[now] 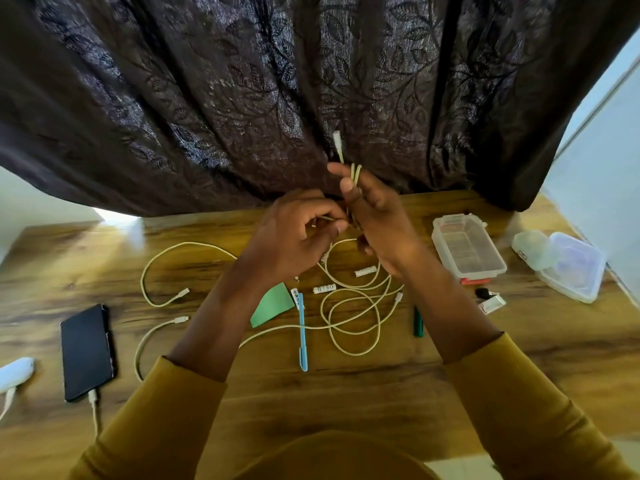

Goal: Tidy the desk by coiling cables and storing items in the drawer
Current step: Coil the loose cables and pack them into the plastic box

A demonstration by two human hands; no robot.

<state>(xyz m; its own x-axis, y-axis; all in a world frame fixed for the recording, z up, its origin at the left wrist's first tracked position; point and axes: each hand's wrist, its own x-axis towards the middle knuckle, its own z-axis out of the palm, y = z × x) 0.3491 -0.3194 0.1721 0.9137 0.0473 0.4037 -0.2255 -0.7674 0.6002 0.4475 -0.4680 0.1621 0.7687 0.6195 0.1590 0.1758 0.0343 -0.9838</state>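
Winding the cable above the desk

My right hand (372, 216) holds loops of the pale cable (353, 303) up by the curtain (242, 98); my left hand (298, 233) pinches the next bit. I should keep each loop even and snug, pulling slack slowly off the desk (346, 393).

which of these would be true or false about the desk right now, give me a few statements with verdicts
1. The right hand has cable loops wound over its fingers. True.
2. The phone lies right of the blue pen. False: it lies left of it.
3. A cable is plugged into the phone. True.
4. The clear plastic box stands on the green paper. False: it stands on the desk, apart from the paper.
5. The left hand rests flat on the desk. False: it is raised, pinching the cable.
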